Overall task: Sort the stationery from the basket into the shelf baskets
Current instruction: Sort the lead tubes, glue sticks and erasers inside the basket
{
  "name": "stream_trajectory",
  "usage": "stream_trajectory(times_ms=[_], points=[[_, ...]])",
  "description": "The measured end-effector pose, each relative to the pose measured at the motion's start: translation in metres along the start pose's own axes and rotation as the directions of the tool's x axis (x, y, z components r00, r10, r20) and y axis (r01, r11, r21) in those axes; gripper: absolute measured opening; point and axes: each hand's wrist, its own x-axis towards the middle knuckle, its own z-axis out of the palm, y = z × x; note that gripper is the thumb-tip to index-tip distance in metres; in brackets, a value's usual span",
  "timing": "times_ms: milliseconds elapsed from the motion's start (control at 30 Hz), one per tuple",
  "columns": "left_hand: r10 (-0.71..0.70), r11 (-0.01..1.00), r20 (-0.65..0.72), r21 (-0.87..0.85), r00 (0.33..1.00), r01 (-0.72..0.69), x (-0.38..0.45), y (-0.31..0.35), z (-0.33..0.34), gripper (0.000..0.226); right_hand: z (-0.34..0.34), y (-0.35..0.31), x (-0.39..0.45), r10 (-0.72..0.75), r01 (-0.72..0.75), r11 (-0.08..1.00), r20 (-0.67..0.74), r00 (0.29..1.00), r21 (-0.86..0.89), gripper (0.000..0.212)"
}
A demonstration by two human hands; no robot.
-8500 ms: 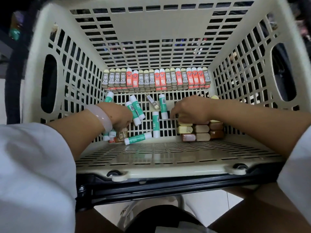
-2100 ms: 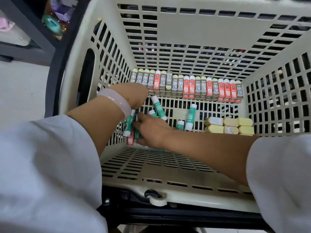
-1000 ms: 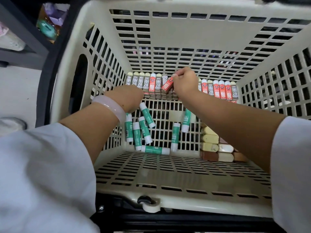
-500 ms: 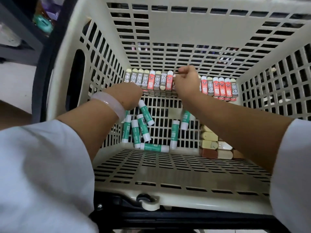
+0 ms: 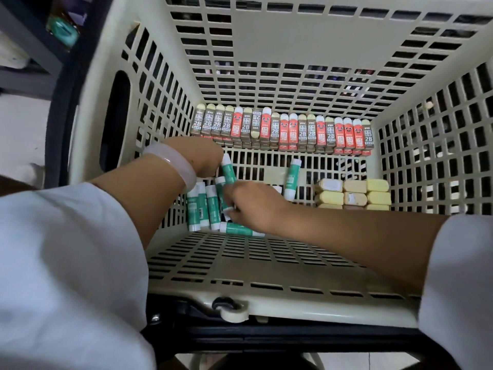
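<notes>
Glue sticks point(image 5: 202, 206), green with white caps, lie in the basket's point(image 5: 266, 30) left corner; right hand point(image 5: 253, 204) grips one; left hand point(image 5: 200, 156) pinches another.

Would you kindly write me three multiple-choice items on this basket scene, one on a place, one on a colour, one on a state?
1. Where is the row of 2B boxes?
A. along the far wall
B. by the near rim
C. outside the basket

2. What colour are the glue sticks' bodies?
A. blue
B. green
C. black

3. What is the left hand doing?
A. resting flat
B. gripping the basket rim
C. holding a glue stick

Answers: 1 A, the boxes line the far wall. 2 B, green with white caps. 3 C, its fingers close on a stick's top, while the right hand reaches among the others.
</notes>
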Motion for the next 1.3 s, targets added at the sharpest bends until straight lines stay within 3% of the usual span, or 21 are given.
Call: stream_trajectory(times_ms=[100,300,367,467,567,667,767,900,967,1067,1133,1233,1300], points=[[0.008,0.998,-0.027,-0.055,1.0,-0.01,-0.002,0.001,-0.002,0.023,0.009,-0.001,-0.007,-0.047,0.06,0.997,0.22,0.974,-0.051,0.025],[0.005,0.992,0.031,-0.13,1.0,-0.001,-0.002,0.004,0.0,0.023,-0.006,0.007,-0.003,-0.065,0.042,0.997,0.407,0.911,0.065,0.043],[-0.014,0.989,-0.016,-0.147,1.0,0.011,0.0,0.005,0.0,0.019,-0.018,0.011,-0.004,-0.027,-0.055,0.975,0.359,0.933,0.217,0.033],[-0.003,0.986,-0.052,-0.165,0.999,-0.006,-0.001,0.005,-0.001,0.025,-0.036,0.02,-0.002,0.203,-0.217,0.828,0.086,0.976,0.516,0.023],[0.078,0.977,0.077,-0.204,0.994,-0.061,-0.004,0.007,-0.003,0.035,-0.042,0.033,0.011,0.43,-0.302,0.772,-0.11,0.896,0.559,0.017],[0.156,0.945,0.208,-0.316,0.966,-0.085,-0.009,0.008,-0.005,0.034,-0.033,0.035,0.02,0.465,-0.405,0.779,-0.009,0.885,0.479,0.032],[0.101,0.95,0.107,-0.305,0.989,-0.064,-0.008,0.008,-0.007,0.03,-0.023,0.03,0.022,0.404,-0.404,0.827,0.085,0.911,0.391,0.051],[-0.042,0.93,-0.193,-0.367,0.98,-0.033,-0.002,0.006,-0.007,0.036,-0.029,0.033,0.018,0.32,-0.299,0.921,-0.048,0.946,0.248,0.035],[0.033,0.923,-0.21,-0.369,0.977,-0.111,-0.001,0.007,-0.005,0.037,-0.036,0.038,0.012,0.276,-0.27,0.959,-0.065,0.959,0.091,0.026],[0.16,0.922,-0.133,-0.334,0.978,-0.196,-0.004,0.011,-0.004,0.033,-0.042,0.042,0.0,0.205,-0.203,0.979,0.109,0.973,-0.034,0.025],[0.226,0.9,-0.048,-0.373,0.973,-0.227,-0.007,0.013,-0.006,0.033,-0.039,0.042,-0.006,0.175,-0.181,0.984,0.218,0.96,0.004,0.028],[0.3,0.882,0.086,-0.403,0.95,-0.242,-0.011,0.017,-0.006,0.033,-0.031,0.041,-0.014,0.236,-0.36,0.869,0.354,0.905,0.34,0.023],[0.294,0.879,0.076,-0.412,0.953,-0.239,-0.011,0.019,-0.007,0.034,-0.031,0.04,-0.016,0.271,-0.39,0.821,0.317,0.909,0.417,0.02]])
